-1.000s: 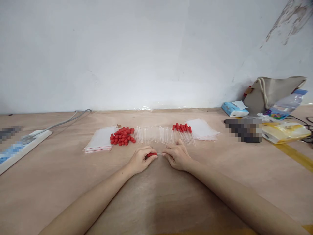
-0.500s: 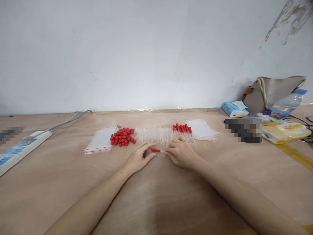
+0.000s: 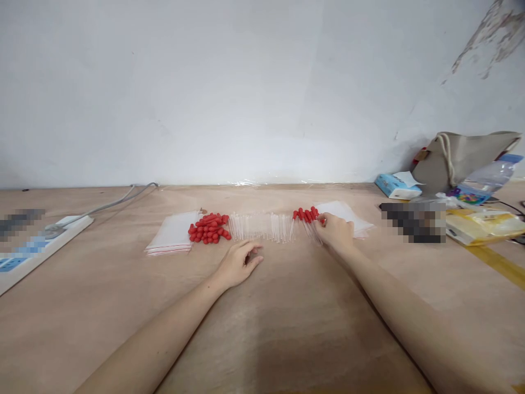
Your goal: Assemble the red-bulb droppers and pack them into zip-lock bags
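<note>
My left hand (image 3: 241, 262) rests on the table with thumb and fingers apart and nothing between them. Just beyond it lies a heap of red rubber bulbs (image 3: 209, 228), beside a row of thin clear glass tubes (image 3: 281, 227). My right hand (image 3: 337, 231) pinches a dropper at the right end of a row of red-bulbed droppers (image 3: 305, 214). The red bulb of that dropper shows at my fingertips; my hand partly hides the rest.
Stacks of clear zip bags flank the rows, one left (image 3: 170, 232) and one right (image 3: 361, 221). A power strip (image 3: 61, 241) lies far left. To the right are a blue tissue pack (image 3: 396, 187), a pixelated dark object (image 3: 414, 221), a yellow-white pack (image 3: 484, 224) and a beige bag (image 3: 471, 158).
My right hand has moved right with the dropper, from in front of my left hand to the end of the dropper row. My left hand stays nearly in place, no longer beside the dropper.
</note>
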`<state>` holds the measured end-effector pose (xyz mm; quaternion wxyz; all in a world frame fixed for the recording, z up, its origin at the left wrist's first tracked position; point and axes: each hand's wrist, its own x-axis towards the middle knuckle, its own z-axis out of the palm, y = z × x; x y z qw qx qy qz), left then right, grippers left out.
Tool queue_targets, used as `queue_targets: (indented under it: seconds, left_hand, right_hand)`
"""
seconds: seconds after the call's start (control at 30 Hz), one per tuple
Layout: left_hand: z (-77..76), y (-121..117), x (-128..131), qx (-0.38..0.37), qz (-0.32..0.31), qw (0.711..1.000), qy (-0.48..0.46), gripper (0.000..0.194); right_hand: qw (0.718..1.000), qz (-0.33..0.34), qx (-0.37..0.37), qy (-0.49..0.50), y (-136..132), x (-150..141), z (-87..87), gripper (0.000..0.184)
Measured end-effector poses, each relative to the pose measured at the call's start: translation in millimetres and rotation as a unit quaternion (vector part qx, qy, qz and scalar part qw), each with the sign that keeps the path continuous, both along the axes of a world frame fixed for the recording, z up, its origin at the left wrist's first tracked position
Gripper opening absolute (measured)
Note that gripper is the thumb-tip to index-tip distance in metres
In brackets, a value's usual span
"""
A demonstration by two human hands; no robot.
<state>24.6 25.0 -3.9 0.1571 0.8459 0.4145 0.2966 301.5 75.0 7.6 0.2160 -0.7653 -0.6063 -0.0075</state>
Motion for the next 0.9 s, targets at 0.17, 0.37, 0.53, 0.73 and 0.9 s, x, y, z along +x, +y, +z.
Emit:
queue_targets:
  seconds: [0.17,0.37,0.53,0.73,0.9]
  left_hand:
    - [-0.5,0,0,0.005,-0.003,1.000,0.002,0.019]
    - [-0.4,0,1,0.006,-0.005,1.000,0.008,0.016]
    - [-0.7,1,0,0.007,-0.005,1.000,0.017,0.016]
    - [-0.2,-1,1,0.066,0.054,0.995,0.044,0.015]
    - [11.7,10,-18,0.184,0.253,0.942,0.120,0.016]
  right_hand:
    - [1.000,0.015,0.013,-0.011,-7,-5,3.3,0.025]
    - [0.997,0.075,-0.016,-0.013,-5,-33,7.7,0.026]
    - [0.996,0.043,-0.061,-0.057,6,-52,7.1,0.032]
    - [0.995,0.026,-0.081,-0.058,14,-60,6.8,0.025]
    - [0.995,0.020,-0.075,-0.057,10,-63,12.3,0.036]
